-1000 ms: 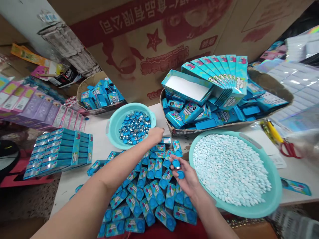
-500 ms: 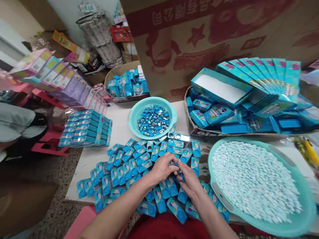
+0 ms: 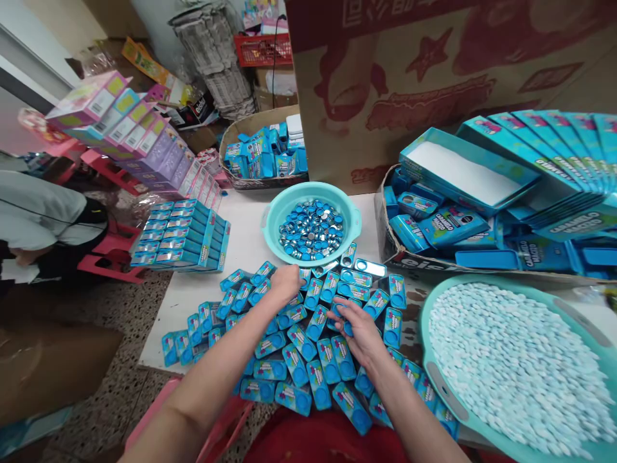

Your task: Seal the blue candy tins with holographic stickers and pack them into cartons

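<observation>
Several small blue tins (image 3: 308, 360) lie spread across the near part of a white table (image 3: 241, 247). My left hand (image 3: 285, 283) rests knuckles up on the far side of that spread, just in front of a small teal basin (image 3: 274, 215) of round blue and silver caps (image 3: 311, 228). Its fingers are curled down onto the tins, and what they grip is hidden. My right hand (image 3: 359, 329) lies over the middle of the spread. Its fingers are bent and pinched together above a tin, and what they hold is hidden.
A large teal basin (image 3: 427, 334) of pale tablets (image 3: 506, 366) sits at the right. Behind it a cardboard tray (image 3: 385, 241) holds blue boxes. Stacked blue packs (image 3: 187, 235) stand at the left table edge. A big carton (image 3: 409, 83) stands behind. Another person (image 3: 43, 212) is at far left.
My left hand came back from the cap basin, met my right hand over the tins, then moved apart to the far side of the spread. The view swung left.
</observation>
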Available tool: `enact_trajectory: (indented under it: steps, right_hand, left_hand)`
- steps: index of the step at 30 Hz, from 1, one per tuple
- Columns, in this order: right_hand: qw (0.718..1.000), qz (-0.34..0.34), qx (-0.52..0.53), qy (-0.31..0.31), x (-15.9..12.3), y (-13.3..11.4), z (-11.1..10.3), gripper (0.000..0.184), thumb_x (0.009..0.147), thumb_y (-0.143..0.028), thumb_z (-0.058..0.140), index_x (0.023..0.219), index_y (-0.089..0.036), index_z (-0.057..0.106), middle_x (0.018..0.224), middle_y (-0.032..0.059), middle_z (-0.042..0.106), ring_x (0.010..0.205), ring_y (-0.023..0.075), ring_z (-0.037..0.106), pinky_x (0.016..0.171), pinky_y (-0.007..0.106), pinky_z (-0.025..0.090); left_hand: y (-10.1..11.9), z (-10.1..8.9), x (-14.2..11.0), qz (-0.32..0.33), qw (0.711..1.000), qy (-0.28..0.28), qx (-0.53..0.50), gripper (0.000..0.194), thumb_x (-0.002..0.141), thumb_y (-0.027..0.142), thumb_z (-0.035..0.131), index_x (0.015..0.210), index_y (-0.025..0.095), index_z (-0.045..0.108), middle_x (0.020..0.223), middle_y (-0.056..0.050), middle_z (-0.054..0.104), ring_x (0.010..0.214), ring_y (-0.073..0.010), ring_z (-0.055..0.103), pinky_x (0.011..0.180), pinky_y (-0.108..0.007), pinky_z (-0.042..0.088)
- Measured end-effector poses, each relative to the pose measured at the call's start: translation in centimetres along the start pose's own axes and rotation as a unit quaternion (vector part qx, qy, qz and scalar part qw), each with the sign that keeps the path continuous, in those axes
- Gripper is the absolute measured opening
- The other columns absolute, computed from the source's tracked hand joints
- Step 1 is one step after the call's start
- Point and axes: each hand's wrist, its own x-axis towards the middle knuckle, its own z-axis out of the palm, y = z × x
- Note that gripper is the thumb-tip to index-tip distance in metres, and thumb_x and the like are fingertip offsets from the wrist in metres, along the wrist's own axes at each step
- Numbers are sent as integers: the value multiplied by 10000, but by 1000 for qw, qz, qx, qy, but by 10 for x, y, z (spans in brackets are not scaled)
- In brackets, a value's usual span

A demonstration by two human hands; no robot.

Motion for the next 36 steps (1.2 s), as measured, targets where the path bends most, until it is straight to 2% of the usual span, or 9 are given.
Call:
enact_trajectory:
  steps: [4,8,13,15,18,23,25,29,36]
  right_hand:
    - [998,-15,-61,2,5,-7,1,382,471,-273,803,802,-157,652,589,4,635,610,153,636,406,153,376]
    - [992,-59,-114,-7,16,-9,1,423,459,-353,799,763,-178,564,504,-6,616,474,123,557,372,159,320]
    - [969,-124,-215,6,38,-14,4,310,580,-339,732,756,-190,526,516,-14,623,408,109,516,386,183,359]
    - [934,-142,-326,35,49,-20,13,211,667,-303,675,769,-191,528,528,-21,620,437,125,554,408,195,393]
    - [851,-159,-494,81,68,-32,33,137,722,-244,634,817,-181,557,541,-14,626,488,149,599,464,215,433]
    - [764,-187,-604,128,87,-47,55,128,671,-224,682,759,-151,625,602,47,658,655,218,654,603,270,461]
    - [738,-189,-632,143,88,-49,59,126,663,-249,697,720,-151,641,626,64,667,707,237,659,636,285,464]
    - [711,-183,-659,161,88,-50,64,219,609,-336,761,695,-164,658,637,68,668,745,246,660,627,281,470]
    - [705,-149,-667,189,105,-49,67,295,489,-328,852,620,-179,634,599,96,636,741,292,651,616,341,492]
  left_hand:
    - [6,5,9,-63,997,-25,28,203,646,267,732,814,164,682,944,-145,701,988,-289,633,768,-313,468]
    - [2,12,22,-128,988,-80,36,252,653,409,734,706,170,676,734,-113,704,834,-264,673,697,-294,481]
    - [-1,16,30,-145,985,-87,33,273,596,405,773,659,167,655,643,-92,680,798,-263,669,693,-296,476]
    - [-1,15,26,-141,986,-84,17,251,616,387,759,604,171,632,596,-78,663,767,-253,668,686,-295,474]
    - [-3,14,20,-128,988,-81,-29,243,645,350,738,553,179,592,507,-45,624,687,-229,660,661,-290,469]
    - [-12,15,10,-116,977,-66,-169,216,626,290,757,600,180,572,438,4,577,554,-182,625,556,-244,448]
    - [-16,15,8,-119,961,-42,-245,199,703,330,699,678,172,581,475,15,591,497,-142,598,504,-215,434]
    - [-21,10,9,-134,920,10,-369,221,858,378,520,863,159,549,557,24,606,411,-85,541,433,-180,408]
    - [-30,11,12,-116,892,13,-437,197,841,343,561,903,161,518,530,46,589,356,-67,491,399,-167,389]
